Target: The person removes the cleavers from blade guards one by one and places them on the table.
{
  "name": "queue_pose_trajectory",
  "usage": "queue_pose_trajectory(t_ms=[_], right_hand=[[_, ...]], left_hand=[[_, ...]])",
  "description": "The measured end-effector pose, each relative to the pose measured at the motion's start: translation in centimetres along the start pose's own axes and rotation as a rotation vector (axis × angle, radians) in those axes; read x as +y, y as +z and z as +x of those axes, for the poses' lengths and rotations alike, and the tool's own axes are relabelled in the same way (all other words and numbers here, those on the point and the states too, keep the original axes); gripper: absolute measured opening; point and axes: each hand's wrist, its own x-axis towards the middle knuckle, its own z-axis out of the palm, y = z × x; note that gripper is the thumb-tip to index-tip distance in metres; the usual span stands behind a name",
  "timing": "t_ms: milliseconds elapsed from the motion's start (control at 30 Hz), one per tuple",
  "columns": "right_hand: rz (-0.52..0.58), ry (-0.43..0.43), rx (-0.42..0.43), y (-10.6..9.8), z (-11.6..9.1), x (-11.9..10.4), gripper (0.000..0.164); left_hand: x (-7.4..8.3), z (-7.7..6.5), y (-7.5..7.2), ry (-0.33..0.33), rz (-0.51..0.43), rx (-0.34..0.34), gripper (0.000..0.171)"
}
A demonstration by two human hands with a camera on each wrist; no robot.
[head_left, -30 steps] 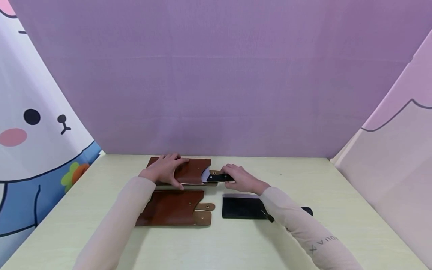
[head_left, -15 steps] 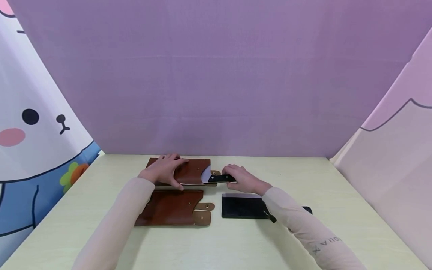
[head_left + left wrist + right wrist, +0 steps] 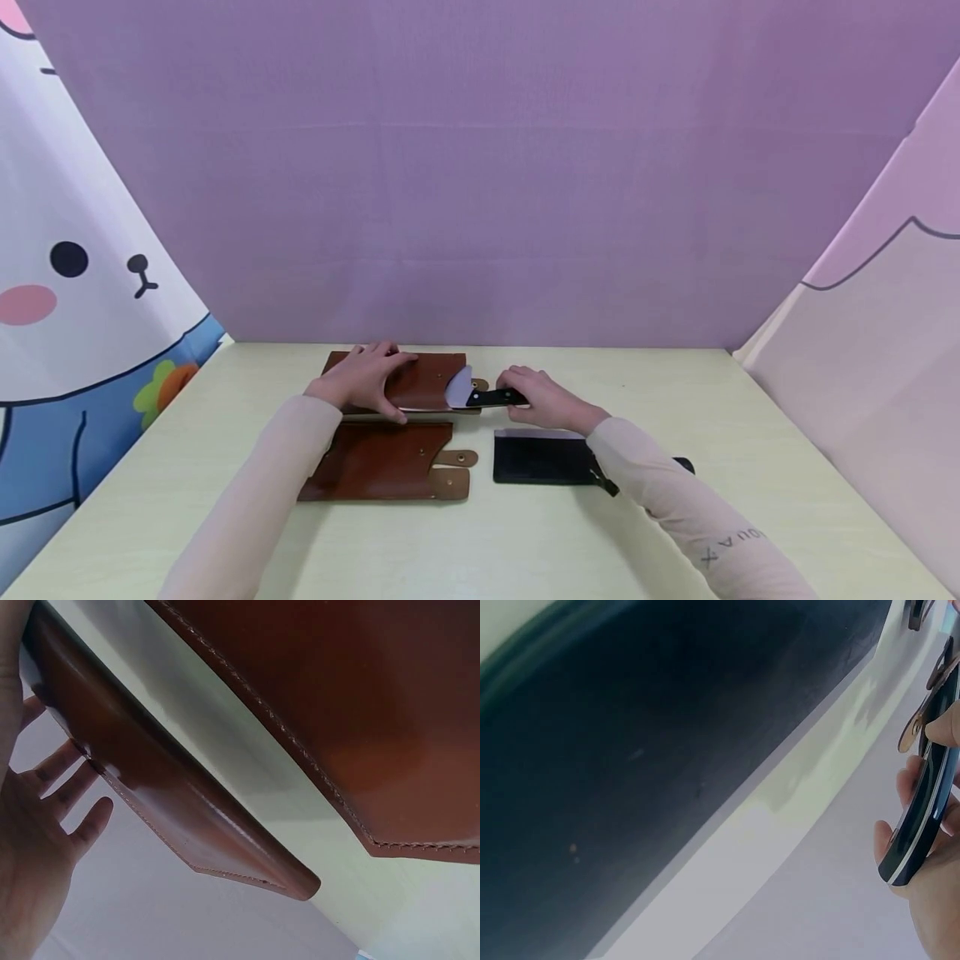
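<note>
At the back of the table my left hand (image 3: pixel 363 379) holds a brown leather knife sheath (image 3: pixel 431 375) across its width, thumb on the near edge. In the left wrist view, the fingers reach the far stitched edge of that sheath (image 3: pixel 150 772). A kitchen knife (image 3: pixel 491 397) with a black riveted handle lies partly inside; a pale part of its blade shows at the mouth, the rest is hidden. My right hand (image 3: pixel 543 397) grips the handle. In the right wrist view, fingers and thumb wrap this black handle (image 3: pixel 922 817).
A second brown sheath (image 3: pixel 382 462) with two snap straps lies in front of the first. To its right, under the right forearm, rests a black-bladed cleaver (image 3: pixel 536 461) with a pale edge; the sleeve covers part of it. A purple cloth wall (image 3: pixel 480 208) stands behind the table.
The knife has slid slightly to the right out of the sheath with my right hand, and more blade shows. My left hand stays on the sheath, almost still.
</note>
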Motion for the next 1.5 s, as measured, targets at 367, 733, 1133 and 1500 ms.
queue_pose_trajectory(t_ms=[367, 733, 1133, 1500], right_hand=[[0.003, 0.014, -0.002, -0.3, -0.6, 0.3, 0.024], [-0.002, -0.001, 0.020, -0.5, -1.0, 0.7, 0.024], [0.004, -0.002, 0.025, -0.5, -1.5, 1.4, 0.025], [0.009, 0.015, 0.021, -0.8, -1.8, 1.5, 0.023]], left_hand=[[-0.2, 0.0, 0.1, 0.000, 0.000, 0.007, 0.100], [-0.4, -0.1, 0.2, -0.011, 0.003, 0.010, 0.100], [-0.6, -0.1, 0.3, 0.008, 0.011, 0.025, 0.100], [-0.6, -0.2, 0.3, 0.007, 0.014, 0.025, 0.100]])
